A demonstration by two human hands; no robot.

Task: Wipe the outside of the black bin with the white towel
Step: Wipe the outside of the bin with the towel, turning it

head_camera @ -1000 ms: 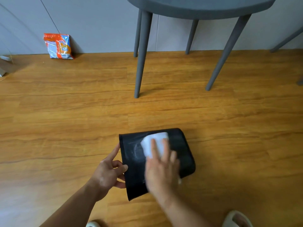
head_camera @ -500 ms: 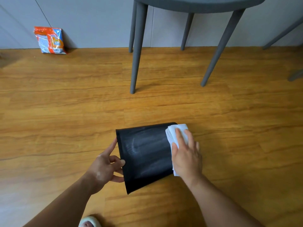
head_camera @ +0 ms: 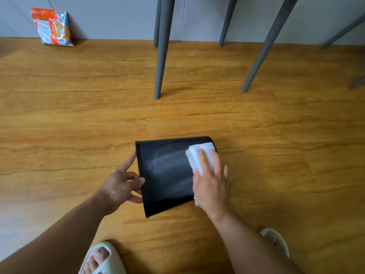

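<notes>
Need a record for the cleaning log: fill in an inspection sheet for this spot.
Surface: wooden floor, planks bare around the job.
Job's things: black bin lies on its side, pale streaks on top; white towel folded on its right end.
Clutter: orange and blue packet leans on the wall.
Hands: left hand grips the bin's left edge; right hand presses the towel, fingers straight.
Cables: nothing seen.
Surroundings: grey table legs behind; slippers at the bottom.
</notes>
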